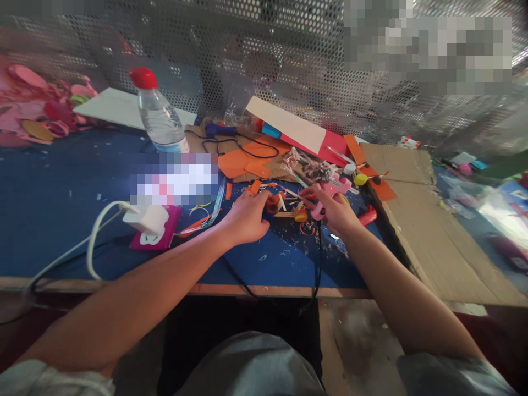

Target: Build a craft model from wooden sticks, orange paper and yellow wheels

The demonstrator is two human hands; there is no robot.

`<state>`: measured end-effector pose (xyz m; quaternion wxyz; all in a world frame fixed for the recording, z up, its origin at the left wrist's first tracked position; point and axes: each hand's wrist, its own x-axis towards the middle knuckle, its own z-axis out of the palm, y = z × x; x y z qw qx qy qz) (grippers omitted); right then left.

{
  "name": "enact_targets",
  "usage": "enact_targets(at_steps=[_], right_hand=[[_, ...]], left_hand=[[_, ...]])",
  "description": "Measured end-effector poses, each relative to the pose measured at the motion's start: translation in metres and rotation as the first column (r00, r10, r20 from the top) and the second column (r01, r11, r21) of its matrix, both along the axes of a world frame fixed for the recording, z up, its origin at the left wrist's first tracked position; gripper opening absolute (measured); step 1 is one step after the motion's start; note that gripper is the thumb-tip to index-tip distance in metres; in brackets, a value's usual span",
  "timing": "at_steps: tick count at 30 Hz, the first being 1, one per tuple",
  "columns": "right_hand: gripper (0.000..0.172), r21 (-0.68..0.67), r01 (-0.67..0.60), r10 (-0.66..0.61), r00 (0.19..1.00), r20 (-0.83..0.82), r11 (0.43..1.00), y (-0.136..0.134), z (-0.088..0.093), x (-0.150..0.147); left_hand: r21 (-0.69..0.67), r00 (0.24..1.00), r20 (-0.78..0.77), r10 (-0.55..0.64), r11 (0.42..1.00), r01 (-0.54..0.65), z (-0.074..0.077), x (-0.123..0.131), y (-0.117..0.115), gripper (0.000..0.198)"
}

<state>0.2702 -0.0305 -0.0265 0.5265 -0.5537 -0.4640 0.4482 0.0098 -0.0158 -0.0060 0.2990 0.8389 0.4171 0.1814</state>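
Note:
My right hand [336,209] is wrapped round a pink glue gun [331,188] with a small red light, and a black cable hangs from its handle. The gun's front end points left, toward my other hand. My left hand [247,217] is closed, its fingers curled at a small craft piece of orange card [256,187] and thin sticks; my fingers cover much of it. Between the hands lie wooden sticks [284,214], a yellow-orange piece [301,215] and small scraps. Right of the gun is a red object [368,215], partly hidden by my right hand.
A red-capped water bottle [160,118] stands behind a white charger [146,217] on a magenta power strip [136,240]. Orange sheets [243,159], crumpled foil [315,169] and a blue tool [220,130] lie behind my hands. Cardboard [437,236] covers the right side; perforated mesh [268,49] rises behind.

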Motion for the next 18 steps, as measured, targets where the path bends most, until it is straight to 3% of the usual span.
enact_targets(at_steps=[6,18], right_hand=[[0.06,-0.008,0.005,-0.005,0.999,-0.054,1.0,-0.0011,0.0013,-0.0012],[0.062,-0.022,-0.032,0.033,0.999,0.017,0.999,-0.0039,0.0053,-0.0029]], left_hand=[[0.0,1.0,-0.002,0.005,1.0,-0.005,0.0012,-0.0001,-0.0007,0.056],[0.013,1.0,-0.02,0.002,1.0,-0.002,0.0019,-0.0006,-0.0003,0.057]])
